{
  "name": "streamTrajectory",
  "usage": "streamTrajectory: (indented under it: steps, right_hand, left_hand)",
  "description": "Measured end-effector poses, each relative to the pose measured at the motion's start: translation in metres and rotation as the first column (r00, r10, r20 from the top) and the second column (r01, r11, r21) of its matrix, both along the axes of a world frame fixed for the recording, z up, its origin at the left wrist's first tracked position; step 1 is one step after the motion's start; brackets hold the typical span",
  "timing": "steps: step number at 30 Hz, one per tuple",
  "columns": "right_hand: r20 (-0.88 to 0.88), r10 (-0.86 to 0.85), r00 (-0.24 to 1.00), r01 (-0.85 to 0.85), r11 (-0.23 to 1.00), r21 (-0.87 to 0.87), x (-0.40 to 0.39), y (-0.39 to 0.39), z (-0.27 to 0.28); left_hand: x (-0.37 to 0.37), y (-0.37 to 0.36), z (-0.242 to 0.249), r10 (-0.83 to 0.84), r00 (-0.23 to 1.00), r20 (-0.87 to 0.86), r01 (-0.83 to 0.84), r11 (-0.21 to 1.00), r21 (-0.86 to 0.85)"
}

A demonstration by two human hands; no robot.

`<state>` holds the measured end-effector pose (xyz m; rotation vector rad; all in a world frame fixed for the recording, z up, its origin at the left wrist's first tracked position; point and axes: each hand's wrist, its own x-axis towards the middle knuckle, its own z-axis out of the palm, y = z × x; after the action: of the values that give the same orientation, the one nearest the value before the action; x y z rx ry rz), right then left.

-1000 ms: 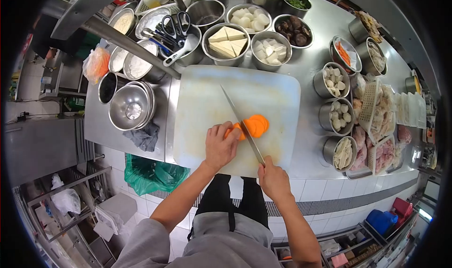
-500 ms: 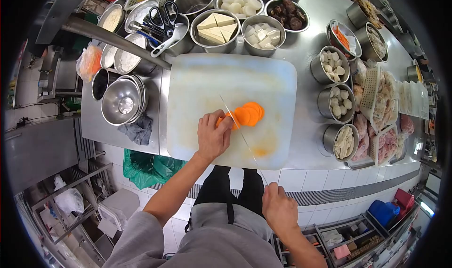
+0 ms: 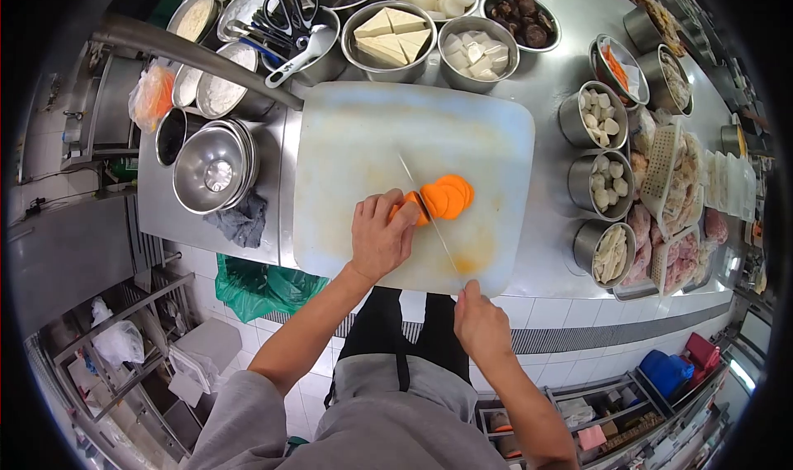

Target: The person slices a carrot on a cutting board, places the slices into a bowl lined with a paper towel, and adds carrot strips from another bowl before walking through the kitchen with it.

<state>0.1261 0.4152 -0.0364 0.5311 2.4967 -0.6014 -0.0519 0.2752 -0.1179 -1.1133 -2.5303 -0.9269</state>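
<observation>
On the pale cutting board [image 3: 347, 131] my left hand [image 3: 382, 234] is closed on a piece of carrot [image 3: 398, 210], its fingertips beside the blade. My right hand [image 3: 481, 323], at the board's front edge, grips the handle of a knife [image 3: 443, 240]. The thin blade points away and slightly left, lying against the cut end of the carrot. Several round carrot slices [image 3: 453, 196] overlap just right of the blade. An orange stain marks the board near its front.
Metal bowls of tofu [image 3: 392, 37] and white chunks [image 3: 476, 55] stand behind the board. Nested empty bowls [image 3: 216, 173] and a grey cloth [image 3: 239, 220] lie left. Tubs [image 3: 600, 185] and meat baskets [image 3: 679, 259] stand right. A green bag [image 3: 260, 287] hangs below.
The view has shifted slightly. My right hand has moved up and left with the knife, and the blade now sits steeper against the carrot. My left hand still holds the carrot.
</observation>
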Motion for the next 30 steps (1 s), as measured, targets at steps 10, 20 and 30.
streamTrajectory:
  steps: [10,20,30]
  right_hand:
    - [-0.133,-0.084,0.987,0.079,0.996,-0.041,-0.004,0.022,0.014]
    - [-0.167,-0.011,0.986,0.027,0.996,0.088,0.015,0.008,0.046]
    - [-0.03,-0.026,0.999,0.026,1.0,0.017,0.018,0.001,0.068]
  left_hand:
    - [0.001,0.001,0.002,0.007,1.0,-0.011,-0.007,0.999,0.035]
    - [0.002,-0.002,-0.004,0.009,1.0,0.003,-0.009,1.0,0.027]
    - [0.001,-0.001,-0.003,-0.015,0.999,-0.029,0.015,1.0,0.003]
